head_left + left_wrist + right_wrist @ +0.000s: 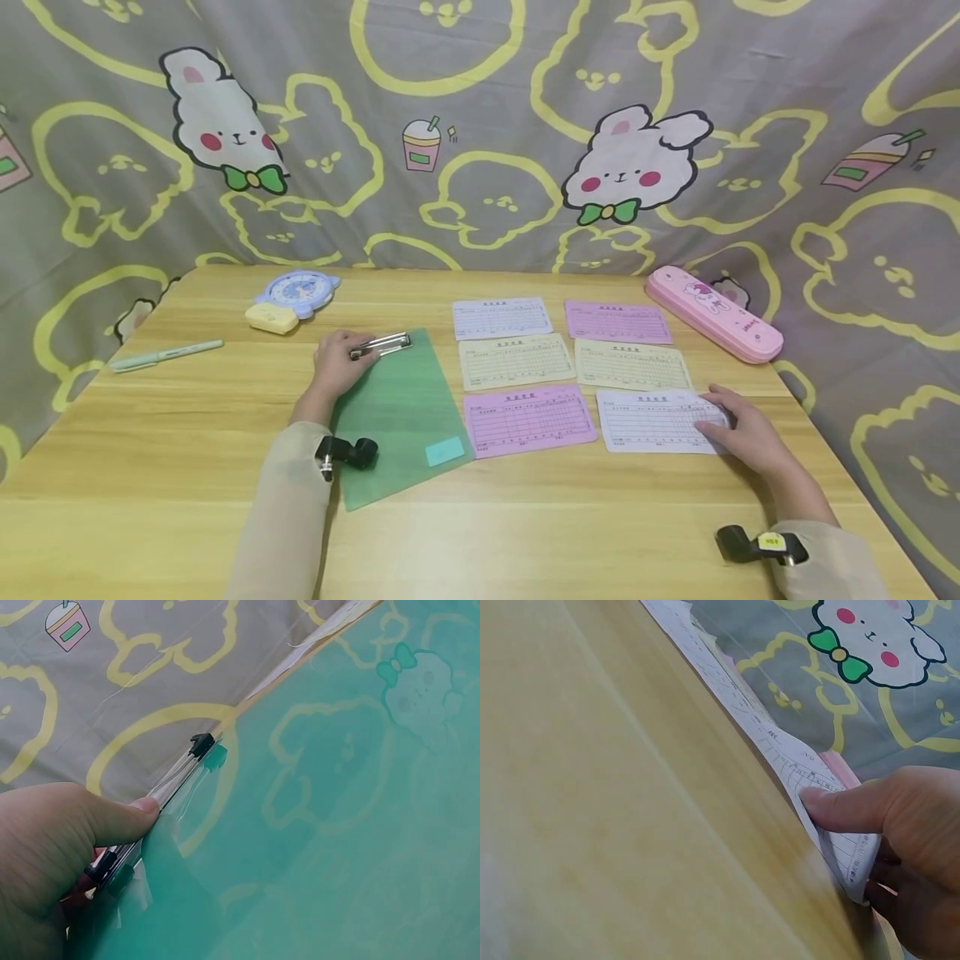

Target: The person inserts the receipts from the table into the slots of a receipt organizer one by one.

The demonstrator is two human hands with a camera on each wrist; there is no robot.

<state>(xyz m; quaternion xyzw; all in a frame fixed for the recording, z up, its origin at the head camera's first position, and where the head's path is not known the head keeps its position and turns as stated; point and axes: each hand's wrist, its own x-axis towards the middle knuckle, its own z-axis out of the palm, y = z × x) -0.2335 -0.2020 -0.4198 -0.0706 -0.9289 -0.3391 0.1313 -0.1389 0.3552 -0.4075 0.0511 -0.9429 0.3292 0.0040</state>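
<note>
My left hand point(337, 365) grips the metal clip point(390, 343) at the top of a green translucent clipboard point(397, 417), which lies on the table. In the left wrist view the thumb presses on the clip point(174, 778). At the front right, my right hand point(750, 429) pinches the right edge of a white printed form slip point(645, 425). That edge bends up under the thumb in the right wrist view, where the slip point(847, 855) shows its printed lines. Beside it lies a purple slip point(528, 421); two yellowish slips, another white one and another purple one lie behind.
A pink pencil case point(716, 315) stands at the back right. At the back left are a blue clock-like object point(302, 289) and a small yellow block-shaped item point(272, 318). A pale green pen point(167, 356) lies far left. A patterned curtain point(495, 108) hangs behind the table.
</note>
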